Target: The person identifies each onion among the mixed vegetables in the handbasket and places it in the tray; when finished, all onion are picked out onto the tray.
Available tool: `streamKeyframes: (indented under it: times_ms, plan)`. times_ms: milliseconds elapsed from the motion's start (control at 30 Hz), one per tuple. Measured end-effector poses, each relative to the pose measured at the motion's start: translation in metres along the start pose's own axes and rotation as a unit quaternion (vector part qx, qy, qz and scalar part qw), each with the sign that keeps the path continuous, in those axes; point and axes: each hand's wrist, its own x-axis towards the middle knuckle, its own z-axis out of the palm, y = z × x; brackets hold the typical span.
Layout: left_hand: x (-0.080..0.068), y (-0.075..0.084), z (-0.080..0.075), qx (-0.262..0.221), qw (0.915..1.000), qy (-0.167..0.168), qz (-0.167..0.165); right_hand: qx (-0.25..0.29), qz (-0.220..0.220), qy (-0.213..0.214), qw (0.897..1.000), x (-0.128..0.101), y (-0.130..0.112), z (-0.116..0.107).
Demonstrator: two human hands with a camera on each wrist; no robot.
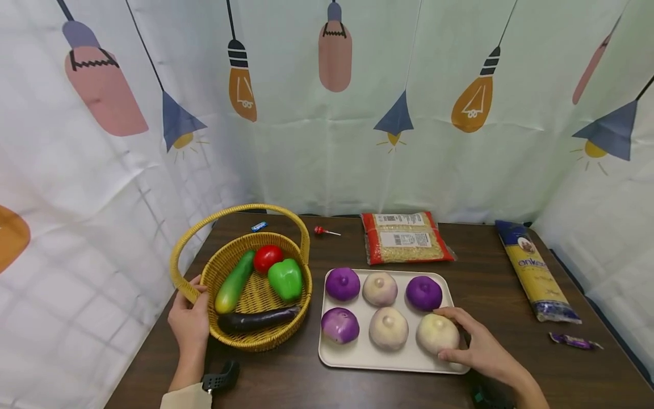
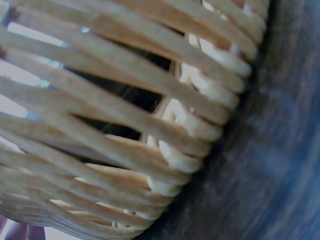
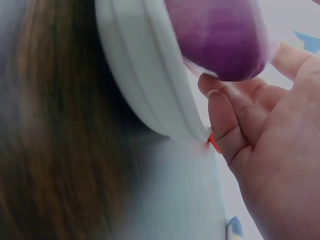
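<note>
My left hand grips the yellow wicker basket at its left side, where the tall handle meets the rim. Inside lie a cucumber, a red tomato, a green bell pepper and an eggplant. Thumb and fingers of my right hand hold a turnip at the front right corner of the white tray. From above that turnip looks white; its purple side shows in the right wrist view. Several other purple and white turnips sit in two rows there.
Behind the tray lies a red-edged bag of grain. A yellow Ankara pasta packet and a purple-wrapped candy lie on the right. A red lollipop and a small blue packet are near the back edge, before the curtain.
</note>
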Motion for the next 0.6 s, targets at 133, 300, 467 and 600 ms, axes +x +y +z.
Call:
streamKeyframes:
  times_ms: [133, 300, 467, 600]
  plan:
    - [0.001, 0.001, 0.001, -0.010, 0.9998, -0.009, -0.016, 0.027, -0.008, 0.016, 0.999, 0.002, -0.001, -0.004]
    - [-0.001, 0.004, -0.004, -0.013, 0.9981, -0.028, -0.053, 0.058, 0.013, 0.079, 0.995, 0.001, -0.005, -0.012]
    - [-0.008, 0.036, -0.019, -0.137, 0.9903, 0.006, -0.026, 0.041, 0.003, 0.127, 0.991, 0.010, -0.018, -0.038]
    - [-0.012, 0.087, -0.022, -0.267, 0.9540, 0.065, 0.120, 0.004, -0.028, 0.126, 0.992, 0.033, -0.041, -0.062]
